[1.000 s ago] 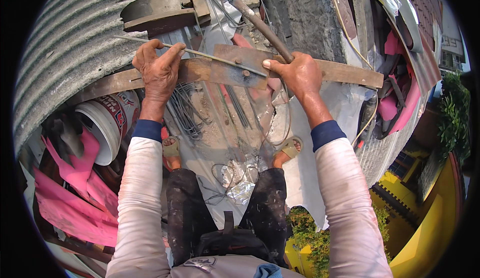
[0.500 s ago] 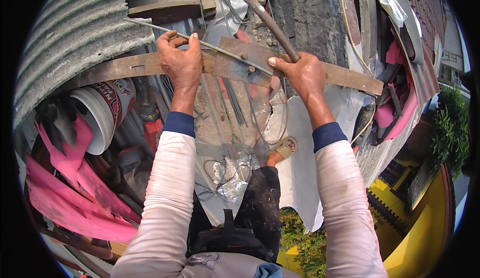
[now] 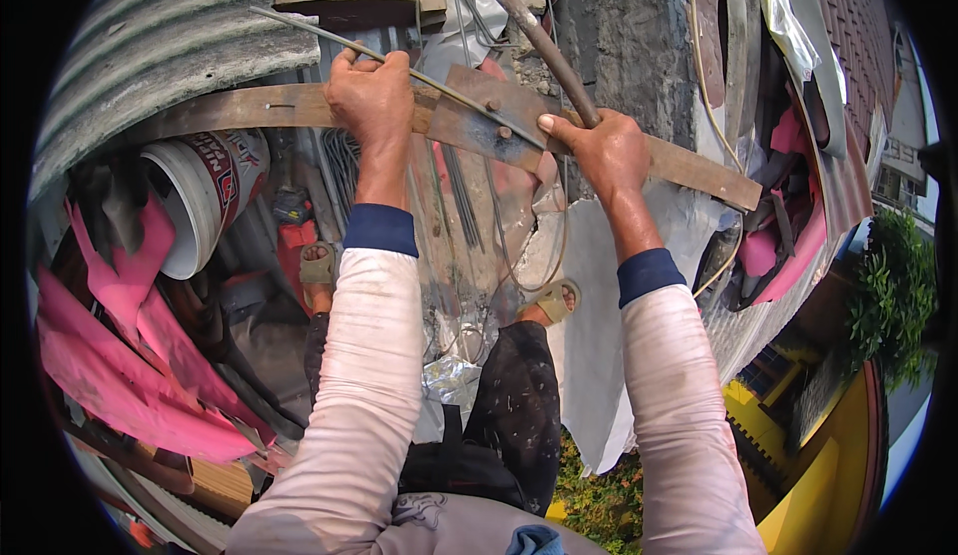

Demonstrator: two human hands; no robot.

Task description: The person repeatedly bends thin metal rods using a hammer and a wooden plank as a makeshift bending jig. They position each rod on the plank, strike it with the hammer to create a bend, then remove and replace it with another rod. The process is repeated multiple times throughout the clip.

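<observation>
My left hand is closed around a thin metal rod, which slants down to the right over a board. A squarish brown plate with two short pegs lies on the long wooden plank, and the rod passes between those pegs. My right hand grips the rusty handle of a hammer, whose head points away from me at the top. The right thumb is close to the rod's near end; whether it touches is unclear. A bent nail sticks out of the plank.
Corrugated roofing rises at the left, above a tipped white paint bucket. Pink sheeting lies below it. My sandalled feet stand on both sides of rubble and grey sheets. At the right, the roof edge drops toward a yellow wall.
My left hand has turned and closed its fingers more fully around the rod, shifting slightly right. The view has shifted, and my left foot now shows. The right hand still grips the hammer.
</observation>
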